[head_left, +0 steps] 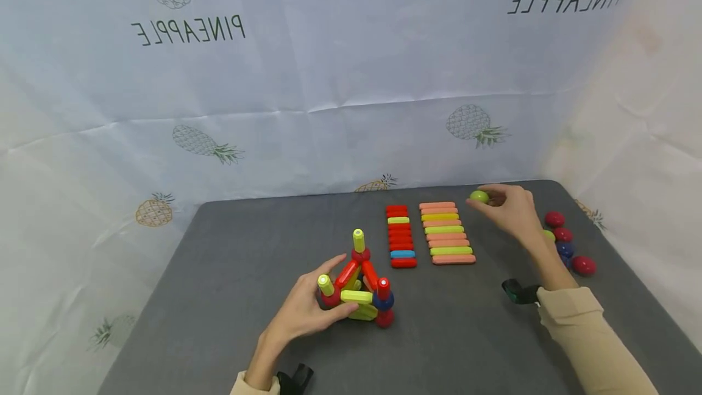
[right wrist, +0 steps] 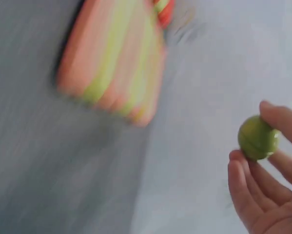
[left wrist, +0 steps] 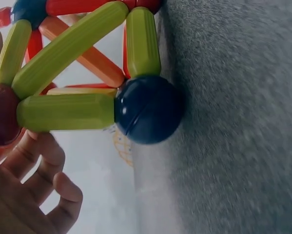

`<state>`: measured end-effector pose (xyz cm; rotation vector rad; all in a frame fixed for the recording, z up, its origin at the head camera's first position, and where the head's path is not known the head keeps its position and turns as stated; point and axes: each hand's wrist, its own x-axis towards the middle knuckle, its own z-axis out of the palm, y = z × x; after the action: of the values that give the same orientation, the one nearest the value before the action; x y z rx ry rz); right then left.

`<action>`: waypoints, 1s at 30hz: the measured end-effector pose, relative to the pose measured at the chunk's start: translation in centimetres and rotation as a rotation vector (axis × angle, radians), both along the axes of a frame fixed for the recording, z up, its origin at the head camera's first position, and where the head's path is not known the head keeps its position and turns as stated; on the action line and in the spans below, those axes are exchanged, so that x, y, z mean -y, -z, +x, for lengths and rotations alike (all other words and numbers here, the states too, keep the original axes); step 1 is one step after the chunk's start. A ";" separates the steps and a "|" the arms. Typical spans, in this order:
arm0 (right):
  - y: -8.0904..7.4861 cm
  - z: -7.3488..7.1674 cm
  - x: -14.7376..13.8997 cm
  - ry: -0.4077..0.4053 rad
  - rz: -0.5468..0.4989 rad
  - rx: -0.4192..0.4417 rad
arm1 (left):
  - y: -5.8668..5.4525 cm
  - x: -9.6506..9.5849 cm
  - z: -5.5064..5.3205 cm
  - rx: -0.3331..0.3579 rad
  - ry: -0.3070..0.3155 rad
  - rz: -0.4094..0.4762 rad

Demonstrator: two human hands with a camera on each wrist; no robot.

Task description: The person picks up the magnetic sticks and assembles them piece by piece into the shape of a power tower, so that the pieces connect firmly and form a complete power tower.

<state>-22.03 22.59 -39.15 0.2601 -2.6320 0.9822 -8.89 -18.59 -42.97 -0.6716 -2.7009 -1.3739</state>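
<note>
My left hand grips the left side of a frame of magnetic sticks and balls, thumb in front and a finger behind. Two short yellow-green sticks and a red one stand up from its top balls. In the left wrist view, a dark blue ball forms a lower corner near the grey surface, joined to green sticks. Over the table's far right part, my right hand pinches a green ball between thumb and fingertips, raised off the table.
Sticks lie in two neat columns: a shorter mostly red one and a longer one of salmon, yellow and green. Several red, blue and green balls sit near the table's right edge, beyond my right forearm. A pineapple-print cloth hangs behind the grey table.
</note>
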 end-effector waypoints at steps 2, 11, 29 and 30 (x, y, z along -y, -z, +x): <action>-0.8 0.4 1.8 -0.065 -0.034 -0.009 | 0.0 -0.2 -0.2 0.012 0.022 0.020; -4.0 2.8 9.8 -0.391 -0.165 -0.006 | -0.1 -0.4 -0.5 -0.011 0.036 0.053; -6.0 4.7 17.4 -0.681 -0.250 -0.009 | -0.3 -1.0 -0.8 -0.016 0.030 0.014; -5.9 4.7 17.5 -0.685 -0.243 -0.010 | -0.3 -1.0 -0.8 -0.018 0.028 0.014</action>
<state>-17.35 5.04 -33.23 1.1467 -2.4034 1.4734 -9.65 -17.58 -42.64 -0.7203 -2.6753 -1.3849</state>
